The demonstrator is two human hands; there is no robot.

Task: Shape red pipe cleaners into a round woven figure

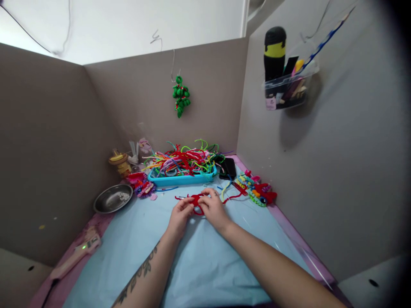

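Both hands meet over the middle of the table, on a looped red pipe cleaner (196,200). My left hand (180,214) pinches its left side between thumb and fingers. From the right, my right hand (212,209) grips the same piece, fingers bent over it. A thin straight end sticks out to the left, and a red loop shows below the fingertips. Another red strand (233,197) trails off to the right of my right hand. Part of the red piece is hidden by the fingers.
Behind the hands stands a blue tray (183,179) heaped with colourful pipe cleaners. A metal bowl (109,205) and a glue gun (77,256) lie left. Finished-looking fuzzy pieces (257,190) and a black phone (228,168) lie right. A clear box (285,92) hangs on the right partition.
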